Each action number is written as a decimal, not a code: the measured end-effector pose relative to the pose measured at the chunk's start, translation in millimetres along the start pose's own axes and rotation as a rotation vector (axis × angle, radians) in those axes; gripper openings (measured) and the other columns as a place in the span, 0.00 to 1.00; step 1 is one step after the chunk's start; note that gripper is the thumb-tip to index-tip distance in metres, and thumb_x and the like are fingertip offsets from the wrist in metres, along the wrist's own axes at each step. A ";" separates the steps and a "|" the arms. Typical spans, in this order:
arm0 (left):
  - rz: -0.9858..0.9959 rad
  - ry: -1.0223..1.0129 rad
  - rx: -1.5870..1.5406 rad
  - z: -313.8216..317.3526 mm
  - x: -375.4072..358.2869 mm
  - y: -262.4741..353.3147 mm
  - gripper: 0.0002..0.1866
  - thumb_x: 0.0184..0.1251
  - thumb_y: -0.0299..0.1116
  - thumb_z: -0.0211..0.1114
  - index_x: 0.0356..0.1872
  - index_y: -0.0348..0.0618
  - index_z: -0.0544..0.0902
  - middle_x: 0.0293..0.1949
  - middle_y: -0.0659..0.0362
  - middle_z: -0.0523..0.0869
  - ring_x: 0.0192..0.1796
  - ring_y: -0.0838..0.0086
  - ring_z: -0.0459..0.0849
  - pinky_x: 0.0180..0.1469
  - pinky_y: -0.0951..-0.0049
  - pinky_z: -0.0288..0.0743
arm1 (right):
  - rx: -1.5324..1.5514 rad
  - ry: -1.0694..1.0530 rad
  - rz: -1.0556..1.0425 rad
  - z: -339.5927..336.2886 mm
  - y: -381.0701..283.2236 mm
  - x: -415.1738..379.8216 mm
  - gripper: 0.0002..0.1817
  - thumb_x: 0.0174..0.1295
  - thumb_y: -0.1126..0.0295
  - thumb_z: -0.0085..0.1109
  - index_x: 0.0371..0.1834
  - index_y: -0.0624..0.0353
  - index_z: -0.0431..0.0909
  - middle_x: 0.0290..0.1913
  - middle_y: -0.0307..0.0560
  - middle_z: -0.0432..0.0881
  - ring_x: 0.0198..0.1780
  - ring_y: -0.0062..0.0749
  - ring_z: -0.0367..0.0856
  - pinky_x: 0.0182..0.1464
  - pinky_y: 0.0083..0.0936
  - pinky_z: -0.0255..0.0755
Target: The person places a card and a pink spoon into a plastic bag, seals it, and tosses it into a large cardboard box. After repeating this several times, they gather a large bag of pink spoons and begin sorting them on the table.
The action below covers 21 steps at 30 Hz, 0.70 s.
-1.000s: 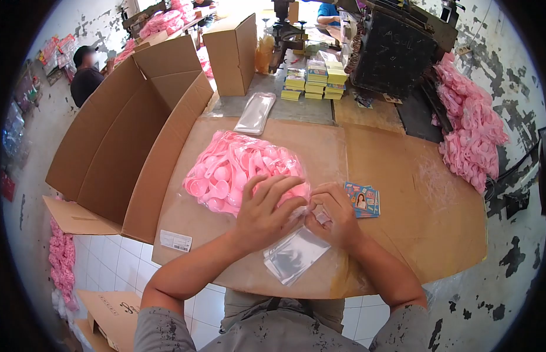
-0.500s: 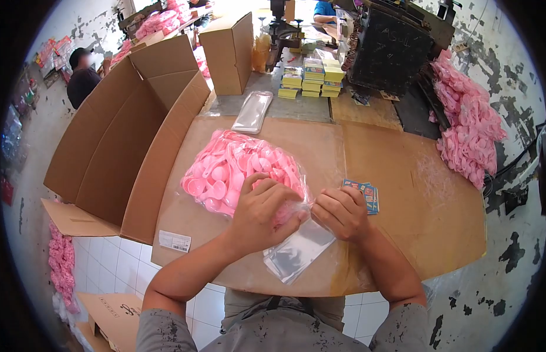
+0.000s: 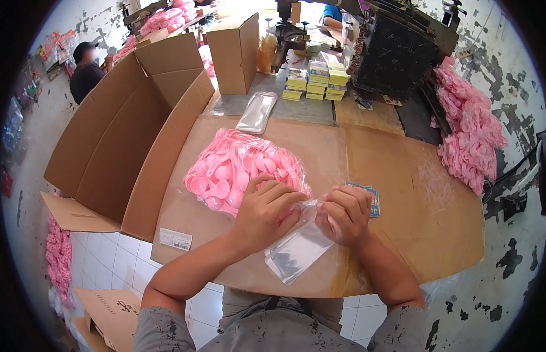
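Note:
A clear plastic bag full of pink scoops (image 3: 226, 167) lies on the cardboard-covered table. My left hand (image 3: 267, 214) is at the bag's right end, its fingers pinched on the gathered plastic. Close beside it, my right hand (image 3: 345, 214) has curled fingers closed on the twisted end of the same bag. Flat clear sleeves (image 3: 299, 252) lie under and below my hands. Small blue printed cards (image 3: 375, 202) show just behind my right hand.
A large open carton (image 3: 123, 135) stands at the left, a smaller box (image 3: 232, 56) behind. Clear sleeves (image 3: 256, 112), stacked cards (image 3: 317, 79) and a dark machine (image 3: 393, 50) are farther back. Pink bagged pieces (image 3: 469, 129) hang right. A person (image 3: 86, 73) is at far left.
My right hand has moved slightly right, away from my left hand, with the plastic stretched between them. The view has shifted a little.

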<state>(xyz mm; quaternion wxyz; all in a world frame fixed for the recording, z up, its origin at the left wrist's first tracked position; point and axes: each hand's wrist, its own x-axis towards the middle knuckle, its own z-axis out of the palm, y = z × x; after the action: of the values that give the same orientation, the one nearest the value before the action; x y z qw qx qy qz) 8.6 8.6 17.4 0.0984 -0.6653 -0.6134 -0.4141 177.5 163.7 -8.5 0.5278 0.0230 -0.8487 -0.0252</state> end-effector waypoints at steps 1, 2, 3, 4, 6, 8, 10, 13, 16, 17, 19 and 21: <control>0.006 0.006 0.007 0.9 -0.3 0.8 0.16 0.54 0.27 0.78 0.46 0.45 0.90 0.43 0.60 0.90 0.49 0.65 0.88 0.65 0.56 0.72 | 0.011 -0.040 0.014 -0.1 -1.2 2.8 0.14 0.51 0.71 0.77 0.42 0.51 0.85 0.46 0.39 0.86 0.51 0.35 0.86 0.54 0.35 0.72; 0.007 0.017 0.015 1.8 -0.8 1.1 0.16 0.54 0.27 0.78 0.46 0.45 0.90 0.43 0.60 0.90 0.49 0.66 0.88 0.65 0.56 0.73 | 0.021 -0.080 0.030 -1.7 -3.4 7.1 0.14 0.51 0.72 0.77 0.41 0.52 0.85 0.45 0.40 0.86 0.49 0.36 0.86 0.53 0.35 0.72; 0.008 0.027 0.021 2.9 -1.2 1.3 0.16 0.54 0.27 0.78 0.45 0.45 0.90 0.42 0.60 0.90 0.49 0.66 0.88 0.65 0.56 0.73 | 0.032 -0.121 0.047 -3.0 -4.8 10.5 0.15 0.50 0.72 0.76 0.41 0.53 0.85 0.44 0.41 0.86 0.47 0.37 0.86 0.51 0.34 0.72; 0.010 0.036 0.028 3.9 -1.6 1.3 0.15 0.54 0.27 0.79 0.45 0.45 0.90 0.42 0.60 0.91 0.49 0.66 0.89 0.64 0.56 0.73 | 0.050 -0.127 0.060 -3.3 -4.7 11.5 0.14 0.50 0.72 0.76 0.41 0.55 0.85 0.43 0.42 0.86 0.46 0.38 0.86 0.50 0.34 0.73; 0.040 0.059 0.049 7.0 -2.4 -0.6 0.15 0.54 0.26 0.79 0.44 0.45 0.90 0.42 0.61 0.91 0.49 0.66 0.89 0.64 0.56 0.74 | 0.086 -0.136 0.082 -2.9 -3.6 13.2 0.14 0.51 0.73 0.75 0.41 0.57 0.85 0.42 0.43 0.86 0.43 0.40 0.86 0.47 0.34 0.74; 0.064 0.080 0.066 8.4 -3.4 -0.5 0.15 0.54 0.25 0.79 0.44 0.45 0.90 0.42 0.61 0.91 0.50 0.67 0.89 0.63 0.57 0.74 | 0.154 -0.146 0.131 -2.1 -3.9 13.5 0.14 0.51 0.73 0.75 0.41 0.59 0.85 0.42 0.45 0.87 0.43 0.42 0.86 0.46 0.35 0.75; 0.085 0.099 0.080 9.1 -3.5 0.0 0.14 0.54 0.24 0.78 0.43 0.46 0.90 0.42 0.62 0.91 0.50 0.68 0.89 0.63 0.57 0.74 | 0.204 -0.147 0.162 -1.4 -3.5 12.8 0.14 0.50 0.74 0.74 0.41 0.60 0.85 0.42 0.46 0.87 0.42 0.42 0.86 0.45 0.36 0.75; 0.113 0.113 0.095 8.3 -4.0 -0.1 0.14 0.54 0.24 0.78 0.43 0.46 0.90 0.42 0.63 0.90 0.49 0.68 0.88 0.62 0.58 0.74 | 0.253 -0.136 0.180 0.5 -3.3 10.6 0.15 0.49 0.76 0.74 0.41 0.62 0.84 0.42 0.47 0.87 0.42 0.43 0.85 0.44 0.37 0.76; 0.133 0.118 0.100 7.7 -4.9 0.1 0.14 0.54 0.24 0.78 0.43 0.46 0.90 0.42 0.63 0.90 0.48 0.69 0.88 0.62 0.58 0.74 | 0.271 -0.132 0.185 2.6 -2.4 8.1 0.16 0.47 0.77 0.74 0.42 0.62 0.84 0.42 0.48 0.86 0.42 0.44 0.85 0.44 0.37 0.76; 0.136 0.114 0.104 8.0 -6.0 -0.7 0.14 0.54 0.24 0.78 0.43 0.46 0.90 0.43 0.63 0.90 0.49 0.69 0.88 0.62 0.58 0.74 | 0.264 -0.137 0.183 4.8 -1.2 5.0 0.17 0.47 0.78 0.74 0.42 0.62 0.84 0.42 0.48 0.86 0.42 0.44 0.85 0.44 0.37 0.76; 0.143 0.106 0.112 9.8 -7.8 -2.9 0.14 0.53 0.25 0.78 0.43 0.47 0.89 0.44 0.63 0.90 0.50 0.68 0.87 0.62 0.57 0.74 | 0.239 -0.148 0.170 4.7 0.0 3.5 0.17 0.46 0.78 0.74 0.42 0.62 0.84 0.43 0.48 0.86 0.43 0.44 0.85 0.45 0.36 0.76; 0.095 0.088 0.127 9.0 -5.5 -0.8 0.14 0.53 0.25 0.78 0.42 0.47 0.88 0.45 0.63 0.91 0.53 0.67 0.87 0.64 0.57 0.73 | 0.203 -0.159 0.148 0.5 0.2 6.2 0.17 0.46 0.77 0.74 0.42 0.61 0.84 0.44 0.48 0.86 0.45 0.43 0.85 0.47 0.36 0.76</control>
<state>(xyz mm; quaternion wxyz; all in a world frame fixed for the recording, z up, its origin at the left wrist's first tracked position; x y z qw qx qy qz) 12.3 10.5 7.6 0.1869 -0.6674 -0.6012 -0.3978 174.3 163.5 -3.1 0.4543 0.0114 -0.8853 0.0982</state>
